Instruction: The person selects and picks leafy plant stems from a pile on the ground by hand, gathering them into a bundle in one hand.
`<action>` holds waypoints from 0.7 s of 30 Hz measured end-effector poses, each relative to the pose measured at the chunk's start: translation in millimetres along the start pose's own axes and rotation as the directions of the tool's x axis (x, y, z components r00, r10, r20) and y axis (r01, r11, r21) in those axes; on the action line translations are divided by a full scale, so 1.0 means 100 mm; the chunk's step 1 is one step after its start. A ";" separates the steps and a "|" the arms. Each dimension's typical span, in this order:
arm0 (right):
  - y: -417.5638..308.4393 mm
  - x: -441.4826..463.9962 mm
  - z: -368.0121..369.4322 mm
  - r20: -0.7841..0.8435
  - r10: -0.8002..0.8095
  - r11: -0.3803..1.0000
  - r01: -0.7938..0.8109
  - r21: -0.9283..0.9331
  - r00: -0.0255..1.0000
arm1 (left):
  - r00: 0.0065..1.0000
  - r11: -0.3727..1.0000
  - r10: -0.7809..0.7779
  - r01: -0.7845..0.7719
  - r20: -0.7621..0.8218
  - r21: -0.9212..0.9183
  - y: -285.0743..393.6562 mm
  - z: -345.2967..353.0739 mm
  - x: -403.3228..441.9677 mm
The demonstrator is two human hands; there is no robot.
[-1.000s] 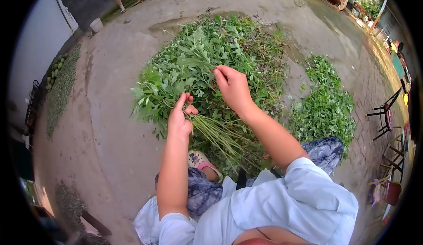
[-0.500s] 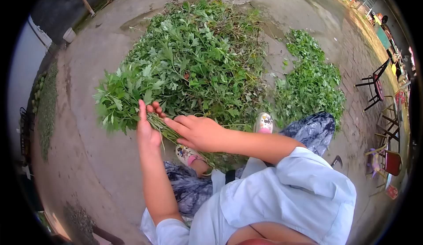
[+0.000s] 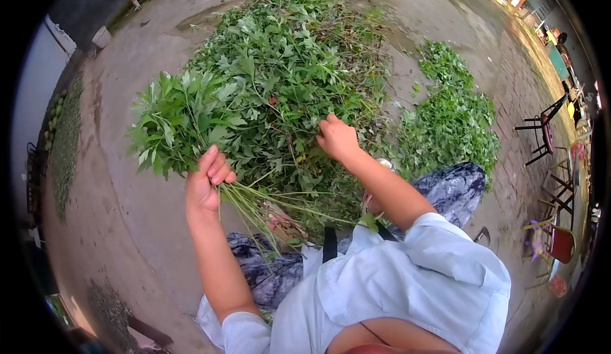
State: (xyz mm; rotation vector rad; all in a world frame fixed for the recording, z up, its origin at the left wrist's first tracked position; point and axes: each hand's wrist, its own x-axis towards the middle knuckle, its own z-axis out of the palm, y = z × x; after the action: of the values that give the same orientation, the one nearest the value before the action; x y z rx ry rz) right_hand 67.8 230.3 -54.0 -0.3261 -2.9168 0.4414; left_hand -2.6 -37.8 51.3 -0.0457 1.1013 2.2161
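My left hand (image 3: 205, 185) is closed around a bunch of leafy green stems (image 3: 175, 122). The leaves fan out to the upper left, while the bare stems trail to the lower right over my lap. At the near right side of a big heap of cut leafy plants (image 3: 267, 68), my right hand (image 3: 337, 139) has its fingers curled together against the greenery. What sits between those fingers, if anything, is hidden. Some thin stems from the bunch spread apart below my left hand.
A second, lower pile of green leaves (image 3: 449, 115) lies to the right. Patterned dark fabric (image 3: 452, 192) covers my knees. Chairs (image 3: 544, 125) stand along the right side, and a white bucket (image 3: 101, 36) is at the far left on the concrete ground (image 3: 140, 227).
My right hand has left the stems of the bunch and moved up and right to the heap. My left hand has shifted slightly left, and the stems have spread apart.
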 end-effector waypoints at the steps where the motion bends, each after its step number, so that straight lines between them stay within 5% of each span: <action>1: 0.04 0.01 -0.07 -0.015 0.043 0.998 -0.042 0.038 0.999 | 1.000 0.999 0.007 -0.006 -0.021 0.040 0.01 -0.01 0.00; 4: 0.23 0.06 -0.33 -0.022 0.086 0.835 -0.060 0.547 0.996 | 0.998 0.994 0.017 -0.010 -0.063 0.110 0.02 0.00 0.00; 5: 0.28 0.06 -0.46 0.157 0.137 0.674 -0.208 0.709 0.978 | 0.996 0.989 0.013 0.000 -0.086 0.148 0.01 0.03 0.01; 6: 0.21 0.04 -0.65 0.222 0.088 0.361 -0.239 0.901 0.971 | 0.996 0.990 0.019 -0.007 -0.083 0.141 -0.02 0.06 0.03; 8: 0.15 0.05 -0.81 0.240 0.043 -0.101 -0.235 0.967 0.970 | 0.987 0.989 -0.005 0.028 -0.160 0.142 -0.10 0.12 0.10; 11: 0.12 0.10 -0.91 0.265 -0.095 -0.289 -0.281 0.915 0.960 | 0.996 0.993 0.004 0.007 -0.094 0.118 -0.22 0.20 0.18; 18: 0.04 0.22 -1.00 0.227 -0.328 -0.205 -0.303 0.931 0.917 | 0.988 0.985 0.092 -0.109 0.126 0.134 -0.32 0.43 0.24; 20: -0.20 0.20 -1.18 0.201 -0.238 0.183 -0.159 0.970 0.950 | 0.964 0.982 0.165 -0.181 0.211 0.059 -0.33 0.48 0.23; 21: -0.26 0.21 -1.18 0.205 -0.250 0.263 -0.137 0.955 0.946 | 0.950 0.976 0.197 -0.213 0.243 0.043 -0.36 0.46 0.23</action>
State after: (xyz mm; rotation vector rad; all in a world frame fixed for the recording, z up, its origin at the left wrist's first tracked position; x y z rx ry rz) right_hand 66.7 243.4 67.5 0.0837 -2.1926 2.2961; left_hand 10.6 23.4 49.1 0.3708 1.0869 2.2903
